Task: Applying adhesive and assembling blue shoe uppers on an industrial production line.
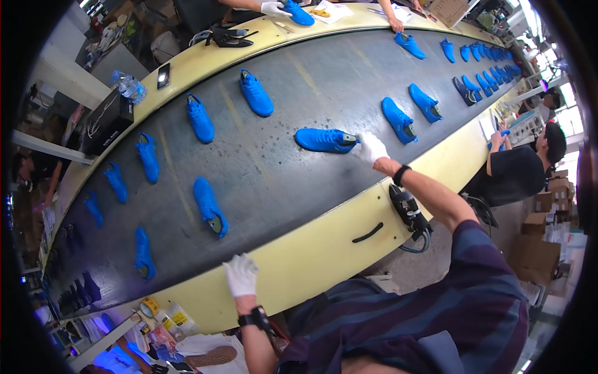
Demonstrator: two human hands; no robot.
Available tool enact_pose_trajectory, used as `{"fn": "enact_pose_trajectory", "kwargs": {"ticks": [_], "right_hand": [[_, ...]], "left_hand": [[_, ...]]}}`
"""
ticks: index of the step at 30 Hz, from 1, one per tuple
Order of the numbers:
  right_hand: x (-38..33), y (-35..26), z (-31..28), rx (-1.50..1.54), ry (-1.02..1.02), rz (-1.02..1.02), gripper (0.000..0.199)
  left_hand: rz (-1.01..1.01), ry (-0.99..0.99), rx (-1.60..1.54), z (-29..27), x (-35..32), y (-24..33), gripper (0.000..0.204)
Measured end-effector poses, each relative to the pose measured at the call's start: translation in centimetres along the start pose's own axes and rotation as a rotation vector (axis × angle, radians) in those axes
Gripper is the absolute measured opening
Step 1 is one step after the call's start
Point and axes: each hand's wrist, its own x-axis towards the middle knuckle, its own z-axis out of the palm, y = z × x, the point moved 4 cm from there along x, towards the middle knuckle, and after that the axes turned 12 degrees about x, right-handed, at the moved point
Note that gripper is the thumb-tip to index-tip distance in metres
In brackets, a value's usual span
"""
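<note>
My right hand (372,148), in a white glove, has its fingers at the heel of a blue sneaker (325,140) lying crosswise on the dark conveyor belt (293,193), toe to the left. The fingers look closed on the heel end, partly hidden by the glove. Gloved in white too, my left hand (241,274) is over the belt's near edge with its fingers apart and nothing in it. Beyond that hand lies another blue sneaker (210,207), heel toward me. Two more blue sneakers, one nearer (398,119) and one farther (425,103), rest right of my right hand.
More blue sneakers line the belt's far side, including one near the middle (256,93). Across the belt, a co-worker's gloved hand (275,9) holds a sneaker; another person's hand (397,25) touches one. A black device (408,209) hangs on the near ledge. A seated co-worker (520,168) is at right.
</note>
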Motion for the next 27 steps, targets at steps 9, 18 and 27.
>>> {"fn": "enact_pose_trajectory", "kwargs": {"ticks": [9, 18, 27], "right_hand": [[6.6, -2.6, 6.5, -0.098, -0.472, 0.016, 0.075], [-2.1, -6.9, 11.9, 0.760, -0.210, 0.497, 0.089], [-25.8, -8.8, 9.6, 1.018, -0.180, 0.596, 0.078]], "left_hand": [[-0.325, 0.094, -0.028, -1.7, -7.6, -13.0, 0.057], [-0.303, 0.009, 0.496, 0.3, -2.5, -11.5, 0.070], [0.181, -0.547, 1.059, 18.4, -2.2, -11.1, 0.086]]}}
